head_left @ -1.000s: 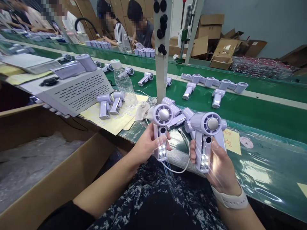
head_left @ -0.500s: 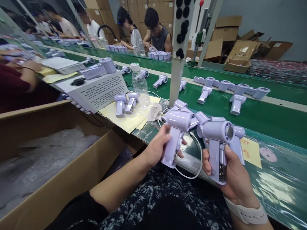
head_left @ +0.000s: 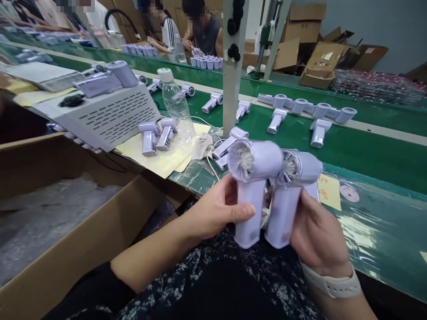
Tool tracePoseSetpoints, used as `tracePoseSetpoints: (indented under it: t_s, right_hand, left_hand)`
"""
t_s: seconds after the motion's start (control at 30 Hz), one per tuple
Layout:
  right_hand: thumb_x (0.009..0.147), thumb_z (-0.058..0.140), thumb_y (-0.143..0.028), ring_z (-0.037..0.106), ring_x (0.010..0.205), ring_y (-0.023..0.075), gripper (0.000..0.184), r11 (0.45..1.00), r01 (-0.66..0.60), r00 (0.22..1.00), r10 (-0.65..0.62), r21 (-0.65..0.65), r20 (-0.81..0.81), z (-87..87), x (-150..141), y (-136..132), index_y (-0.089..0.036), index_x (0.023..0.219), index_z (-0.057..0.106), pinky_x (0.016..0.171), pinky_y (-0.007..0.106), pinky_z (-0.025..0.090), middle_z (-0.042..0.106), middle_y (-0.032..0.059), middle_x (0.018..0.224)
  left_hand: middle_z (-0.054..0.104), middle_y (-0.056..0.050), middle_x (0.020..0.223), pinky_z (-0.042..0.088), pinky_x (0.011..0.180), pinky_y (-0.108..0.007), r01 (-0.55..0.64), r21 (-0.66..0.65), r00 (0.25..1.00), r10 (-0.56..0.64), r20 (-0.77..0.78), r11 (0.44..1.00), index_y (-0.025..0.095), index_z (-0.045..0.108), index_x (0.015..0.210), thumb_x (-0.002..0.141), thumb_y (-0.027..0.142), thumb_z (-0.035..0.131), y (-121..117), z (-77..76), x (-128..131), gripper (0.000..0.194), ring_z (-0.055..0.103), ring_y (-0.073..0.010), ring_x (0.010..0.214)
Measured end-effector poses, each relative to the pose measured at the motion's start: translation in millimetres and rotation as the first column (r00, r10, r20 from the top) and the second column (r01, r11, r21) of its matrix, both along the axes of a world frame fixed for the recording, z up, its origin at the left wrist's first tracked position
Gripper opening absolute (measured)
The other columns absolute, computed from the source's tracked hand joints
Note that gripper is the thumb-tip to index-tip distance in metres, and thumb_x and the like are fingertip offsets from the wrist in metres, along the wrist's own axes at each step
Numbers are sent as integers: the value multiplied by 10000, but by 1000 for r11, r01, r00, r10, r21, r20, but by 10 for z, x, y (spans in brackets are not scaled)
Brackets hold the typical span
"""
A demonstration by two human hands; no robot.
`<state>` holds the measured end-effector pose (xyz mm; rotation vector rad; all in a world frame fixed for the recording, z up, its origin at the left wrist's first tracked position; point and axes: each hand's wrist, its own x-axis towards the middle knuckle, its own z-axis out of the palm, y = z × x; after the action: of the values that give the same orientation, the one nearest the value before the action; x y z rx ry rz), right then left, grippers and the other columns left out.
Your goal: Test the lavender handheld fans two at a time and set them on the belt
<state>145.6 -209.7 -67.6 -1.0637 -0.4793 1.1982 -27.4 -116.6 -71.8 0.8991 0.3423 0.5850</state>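
Note:
My left hand (head_left: 220, 209) is closed round the handle of a lilac handheld fan (head_left: 248, 209), thumb across its front. Close beside it, my right hand (head_left: 320, 231) grips a second lilac handheld fan (head_left: 283, 213) from the right. Both fans are upright, with their round grilles turned towards me and to the left. Behind them, further lilac fans (head_left: 227, 144) lie on the green bench, partly hidden by the held ones. A white cable (head_left: 212, 168) runs along the bench near my left hand.
Left of the bench stands an open cardboard box (head_left: 100, 235) holding clear plastic. A grey metal case (head_left: 110, 115), a plastic bottle (head_left: 175, 102) and yellow sheets (head_left: 160, 162) are nearby. A white post (head_left: 231, 80) rises ahead. Fans lie on the green conveyor (head_left: 293, 129); co-workers sit beyond.
Both fans have been turned so their grilles face me, and brought together side by side. Fans that stood behind my right hand are now mostly covered. The view has shifted slightly.

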Motion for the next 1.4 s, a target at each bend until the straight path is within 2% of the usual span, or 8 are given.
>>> tracePoseSetpoints:
  t_s: [0.13,0.27,0.53,0.67,0.8,1.2,1.27,1.4]
  right_hand:
    - [919,639,-437,668,732,209,256,996,-54,991,46,-66,-125,-14,3,1,-224,893,778,681,340,628,718,60,842]
    - [919,639,-479,588,634,168,324,996,-83,992,78,-40,-97,20,-3,-19,-207,767,728,591,291,568,673,52,771]
    - [890,651,-483,653,697,213,258,997,35,996,-30,62,-83,-13,76,-14,-247,921,752,523,299,559,716,60,839]
    - [913,665,-457,746,784,239,268,988,154,985,-152,19,-79,-107,96,-2,-218,962,776,737,385,648,783,77,855]
    - [960,653,-420,769,740,243,249,980,198,979,-199,-21,-41,-167,85,22,-229,1082,757,616,357,639,809,75,898]
    - [899,697,-395,764,726,287,210,973,225,974,-225,-44,13,-273,90,-16,-238,1005,788,644,423,663,813,69,866]
    - [864,759,-421,767,984,338,275,981,185,969,-191,50,154,-236,123,-74,-266,1090,780,838,491,654,817,81,1063]
    - [714,937,-250,502,1462,380,558,964,-120,738,-73,237,671,-80,162,-207,-323,1237,757,1244,563,359,681,58,1448]
  left_hand:
    - [652,-1,833,522,695,-246,52,-187,997,-60,-37,981,161,649,1042,652,346,976,74,-151,150,541,640,-114,697]
    - [709,-75,924,551,730,-299,67,-231,996,-53,65,971,131,688,1017,813,414,802,130,-178,138,367,666,-179,781]
    - [782,-114,1150,594,865,-385,6,-39,1000,-7,-19,999,178,608,1254,858,256,784,152,-132,79,441,770,-287,1010]
    - [801,-79,1006,601,801,-333,0,11,998,1,-64,1000,184,564,1159,812,364,880,132,-157,69,502,774,-228,906]
    - [778,-26,862,574,714,-270,8,30,998,-6,-57,1000,192,547,1073,751,448,918,145,-190,81,553,739,-161,751]
    - [767,-84,1000,582,804,-355,54,185,988,-25,-152,981,215,499,1082,822,492,828,188,-168,36,502,761,-252,941]
    - [769,-96,1041,582,884,-402,-4,402,980,83,-178,916,218,537,1102,819,391,820,207,-136,-2,436,752,-272,993]
    - [785,-113,1199,384,1207,-561,-183,800,946,324,-14,572,236,681,998,857,276,754,176,-123,-43,164,687,-330,1249]
